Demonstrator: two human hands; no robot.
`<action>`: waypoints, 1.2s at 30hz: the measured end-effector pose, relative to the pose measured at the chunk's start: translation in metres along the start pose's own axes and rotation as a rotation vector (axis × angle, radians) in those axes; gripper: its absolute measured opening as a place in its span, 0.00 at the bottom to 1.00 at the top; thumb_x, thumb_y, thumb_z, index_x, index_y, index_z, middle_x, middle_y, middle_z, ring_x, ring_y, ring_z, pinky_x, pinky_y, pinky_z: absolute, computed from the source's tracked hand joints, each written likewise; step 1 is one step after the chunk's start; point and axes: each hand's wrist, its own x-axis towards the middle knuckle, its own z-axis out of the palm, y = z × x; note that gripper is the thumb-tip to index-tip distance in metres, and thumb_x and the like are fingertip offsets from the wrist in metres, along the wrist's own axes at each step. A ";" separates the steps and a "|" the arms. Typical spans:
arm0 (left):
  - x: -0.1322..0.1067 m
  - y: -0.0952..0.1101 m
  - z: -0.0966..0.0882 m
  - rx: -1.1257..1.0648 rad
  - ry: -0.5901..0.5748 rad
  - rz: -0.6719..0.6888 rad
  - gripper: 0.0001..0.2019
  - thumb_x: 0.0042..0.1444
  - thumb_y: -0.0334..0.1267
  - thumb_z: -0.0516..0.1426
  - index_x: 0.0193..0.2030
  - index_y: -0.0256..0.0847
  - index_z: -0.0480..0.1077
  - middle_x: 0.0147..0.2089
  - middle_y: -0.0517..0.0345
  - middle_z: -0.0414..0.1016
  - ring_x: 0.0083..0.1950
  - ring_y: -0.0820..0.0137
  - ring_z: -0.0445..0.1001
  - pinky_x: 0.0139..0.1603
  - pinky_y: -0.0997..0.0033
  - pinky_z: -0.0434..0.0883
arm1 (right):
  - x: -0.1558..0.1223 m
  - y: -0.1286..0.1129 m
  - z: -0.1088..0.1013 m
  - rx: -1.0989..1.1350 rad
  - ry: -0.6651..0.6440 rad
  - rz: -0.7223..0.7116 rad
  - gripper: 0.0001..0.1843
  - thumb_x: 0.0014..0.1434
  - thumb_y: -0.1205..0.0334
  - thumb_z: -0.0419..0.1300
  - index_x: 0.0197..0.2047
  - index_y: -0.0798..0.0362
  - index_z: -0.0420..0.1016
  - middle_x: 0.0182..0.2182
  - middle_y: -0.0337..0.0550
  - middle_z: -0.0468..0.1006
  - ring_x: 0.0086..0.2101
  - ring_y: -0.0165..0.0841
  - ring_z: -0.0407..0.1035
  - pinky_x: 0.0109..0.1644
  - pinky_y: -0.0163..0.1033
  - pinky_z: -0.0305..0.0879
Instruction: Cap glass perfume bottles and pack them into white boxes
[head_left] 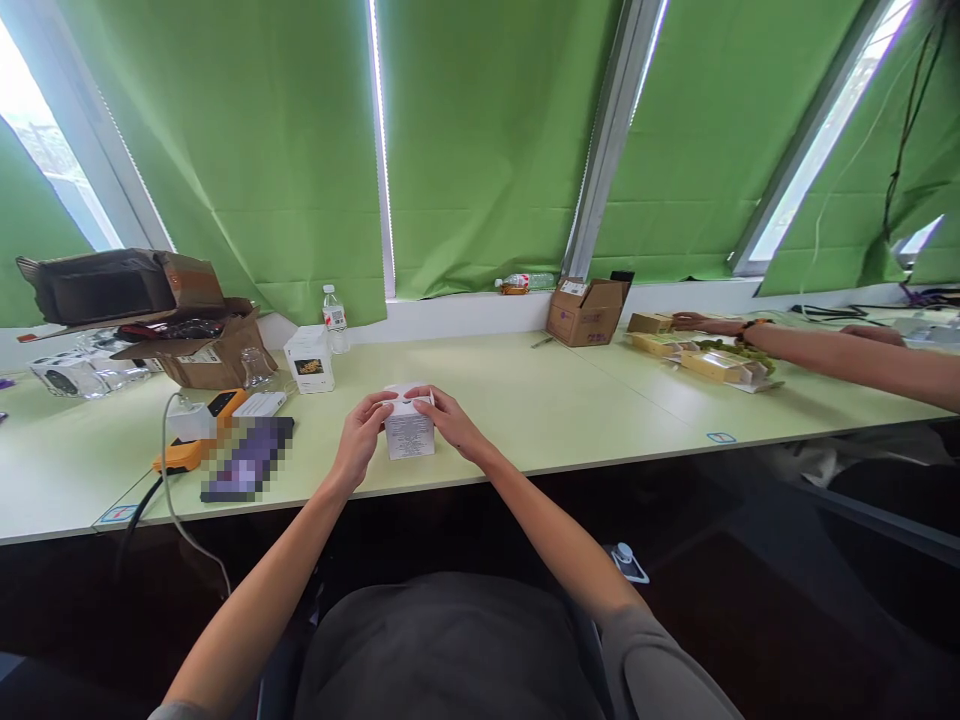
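A small white carton [410, 438] with printed text on its near face stands upright on the pale table in front of me. My left hand [362, 437] grips its left side, the thumb and fingers at the top edge. From the right, my right hand [452, 420] holds the upper corner in the same way, its thumb on the lid edge. Both hands are closed on the carton, and the fingertips meet near its top. Whether the lid is fully closed I cannot tell.
Left of me lie a dark phone-like object [249, 460], an orange power strip [180, 457] and a cable. Behind stand a white box [310, 360], a water bottle [335, 320] and cardboard boxes [199, 360]. Another person's arm [847, 355] reaches over yellow packages [720, 364] at right.
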 end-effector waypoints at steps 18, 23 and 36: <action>0.001 0.001 -0.001 0.068 0.012 0.032 0.17 0.56 0.49 0.57 0.47 0.41 0.74 0.45 0.52 0.76 0.45 0.63 0.71 0.45 0.65 0.68 | 0.000 0.001 -0.015 0.360 -0.175 0.127 0.21 0.62 0.44 0.55 0.51 0.48 0.74 0.43 0.44 0.74 0.43 0.35 0.66 0.49 0.41 0.61; 0.002 0.000 -0.001 0.060 0.011 0.022 0.17 0.55 0.49 0.57 0.46 0.41 0.74 0.45 0.52 0.76 0.45 0.64 0.71 0.45 0.65 0.68 | 0.001 0.000 -0.013 0.317 -0.138 0.142 0.20 0.60 0.46 0.58 0.49 0.48 0.75 0.41 0.43 0.74 0.42 0.35 0.66 0.46 0.40 0.62; 0.001 0.001 0.000 0.049 0.016 0.024 0.18 0.55 0.50 0.58 0.46 0.41 0.74 0.43 0.52 0.76 0.44 0.63 0.71 0.44 0.66 0.68 | 0.003 0.003 -0.011 0.282 -0.088 0.139 0.17 0.58 0.50 0.58 0.47 0.48 0.75 0.40 0.42 0.73 0.39 0.33 0.66 0.44 0.38 0.63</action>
